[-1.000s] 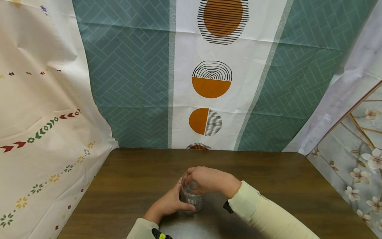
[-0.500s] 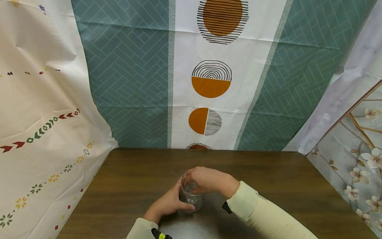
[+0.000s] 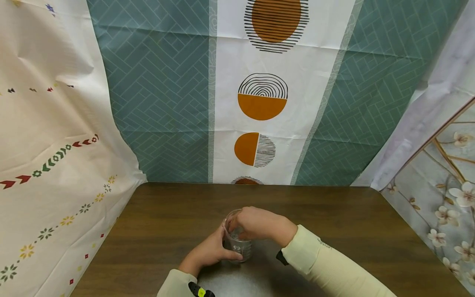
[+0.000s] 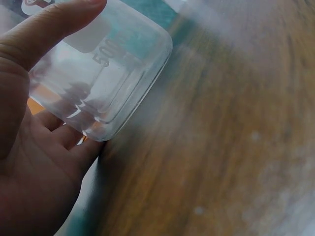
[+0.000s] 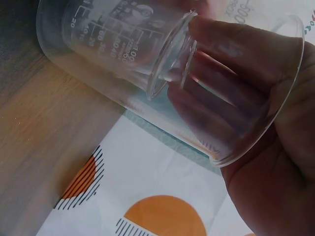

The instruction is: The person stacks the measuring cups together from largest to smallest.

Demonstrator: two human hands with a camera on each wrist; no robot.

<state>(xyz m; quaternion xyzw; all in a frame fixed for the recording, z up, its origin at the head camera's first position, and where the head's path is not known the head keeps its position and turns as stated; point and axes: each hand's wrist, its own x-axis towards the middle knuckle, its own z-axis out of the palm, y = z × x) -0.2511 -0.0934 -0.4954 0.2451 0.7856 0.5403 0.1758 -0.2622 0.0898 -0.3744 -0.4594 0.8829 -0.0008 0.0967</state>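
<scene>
A large clear beaker [image 3: 243, 246] stands on the brown table, its 500 mark [image 4: 102, 53] showing in the left wrist view. My left hand [image 3: 213, 248] grips it from the left, thumb across the front and fingers behind. From above, my right hand [image 3: 261, 222] reaches in through the mouth. Inside, seen through the wall in the right wrist view, lies a smaller beaker [image 5: 118, 46] with white printed graduations; my right fingertips [image 5: 201, 30] pinch at its rim. A second rim edge shows close beside that one. In the head view the right hand hides most of the inside.
The wood-grain table [image 3: 167, 206] runs back to a green and white patterned curtain [image 3: 167, 103]. A cream printed cloth [image 3: 55, 165] hangs at the left, a floral cloth [image 3: 445, 206] at the right. Dark bands sit at both wrists.
The head view has shifted very slightly. Both hands and the beakers stay in nearly the same place.
</scene>
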